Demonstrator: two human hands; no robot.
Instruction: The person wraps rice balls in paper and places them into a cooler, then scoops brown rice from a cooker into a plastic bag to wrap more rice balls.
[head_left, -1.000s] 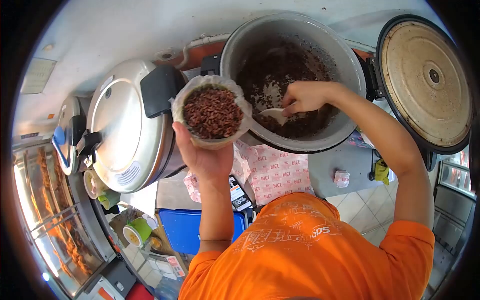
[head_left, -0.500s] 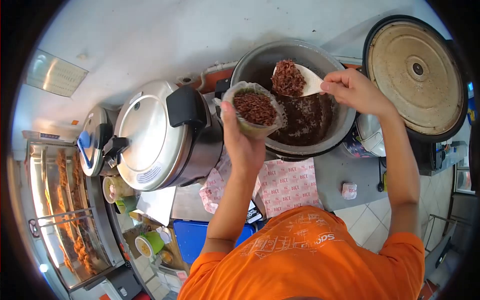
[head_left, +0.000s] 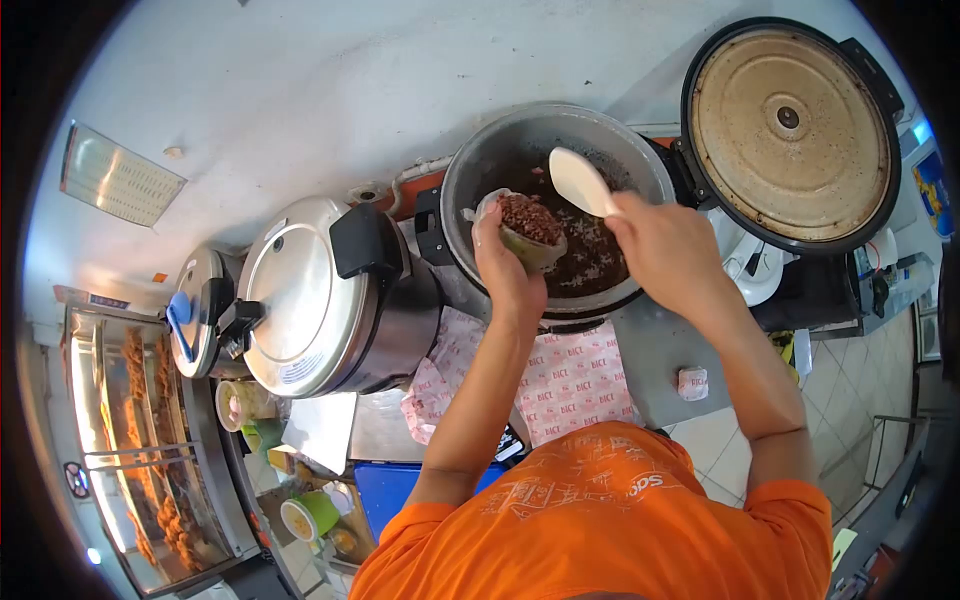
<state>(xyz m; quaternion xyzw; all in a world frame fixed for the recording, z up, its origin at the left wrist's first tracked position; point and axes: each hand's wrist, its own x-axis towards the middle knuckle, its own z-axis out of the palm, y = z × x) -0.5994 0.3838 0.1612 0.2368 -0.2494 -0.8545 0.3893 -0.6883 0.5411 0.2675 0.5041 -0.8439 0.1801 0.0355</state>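
Observation:
My left hand (head_left: 508, 272) is wrapped round a small translucent bag (head_left: 538, 252), its opening tilted to the right. Dark reddish-brown cooked rice (head_left: 530, 218) fills the bag up to its mouth. In my right hand (head_left: 660, 245) is a white rice paddle (head_left: 580, 182), its blade raised and showing no rice on the visible side. Both hands are over the large open rice cooker (head_left: 460, 165), where a layer of dark rice (head_left: 590, 262) covers the bottom and clings to the wall.
The cooker's lid (head_left: 790, 130) stands tipped up at the right. Left of it are a closed steel rice cooker (head_left: 300, 300) and a smaller one (head_left: 200, 300). Printed wrapping paper (head_left: 575, 380) and a small wrapped packet (head_left: 692, 383) lie on the counter. A glass food display (head_left: 150, 450) stands far left.
The rice heaped on the paddle no longer shows on it, and the rice in the bag stands higher. The bag has moved right over the cooker and tilted; my right hand has come lower.

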